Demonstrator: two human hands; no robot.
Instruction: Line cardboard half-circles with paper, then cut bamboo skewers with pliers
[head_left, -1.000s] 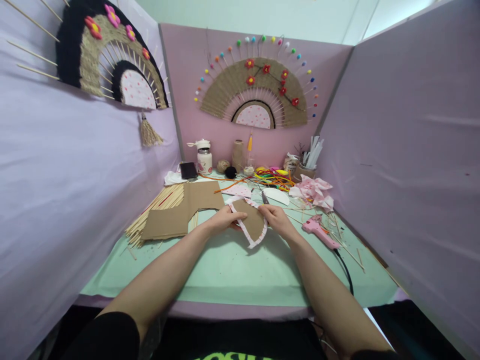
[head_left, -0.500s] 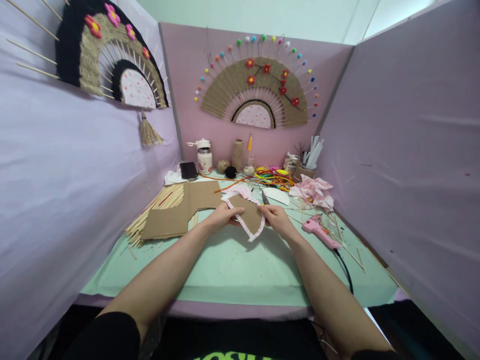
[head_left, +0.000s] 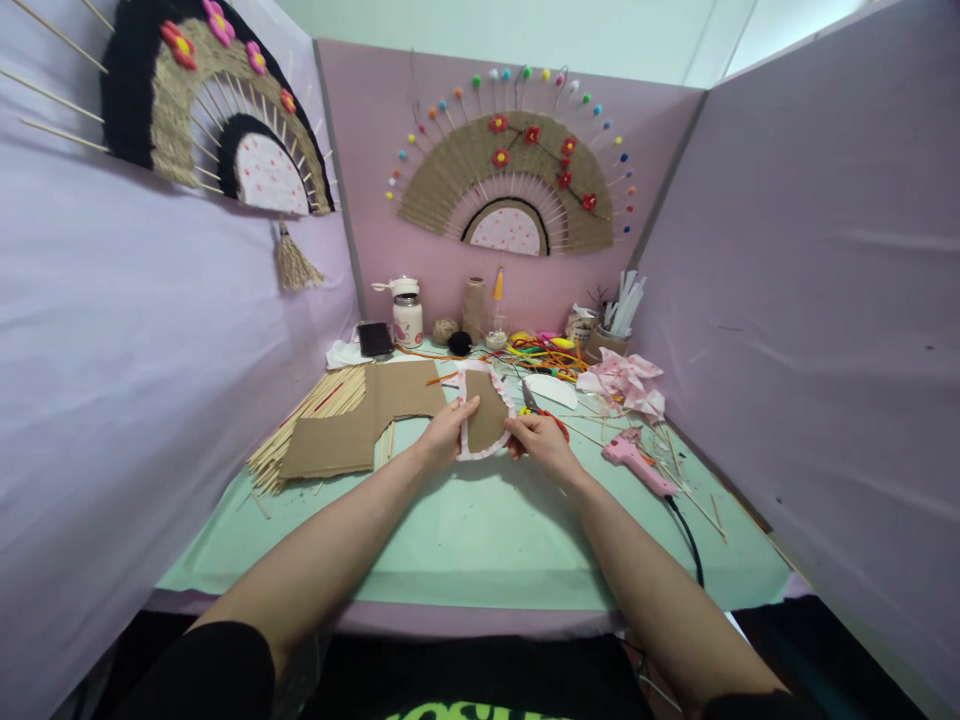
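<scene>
Between my hands is a half-round cardboard piece [head_left: 486, 412], brown in the middle with pink-white fabric folded over its edge. My left hand [head_left: 448, 432] grips its straight side, the thumb lying on the brown face and the other fingers behind. At the curved edge, my right hand [head_left: 541, 443] pinches the fabric rim; its fingertips are partly hidden. Scissors with orange-red handles [head_left: 531, 398] lie just beyond my right hand. A white half-round piece [head_left: 551, 390] rests behind them.
Cut cardboard [head_left: 330, 447] and thin wooden sticks [head_left: 274, 445] lie to the left. On the right are a pink glue gun [head_left: 637, 465] with a black cord and crumpled pink fabric [head_left: 622, 378]. Colourful cords [head_left: 544, 355] and a bottle [head_left: 407, 318] stand along the back.
The cardboard piece has turned so its straight side faces left and its curve faces right. Both hands shifted with it, and the scissors' handles have come into view.
</scene>
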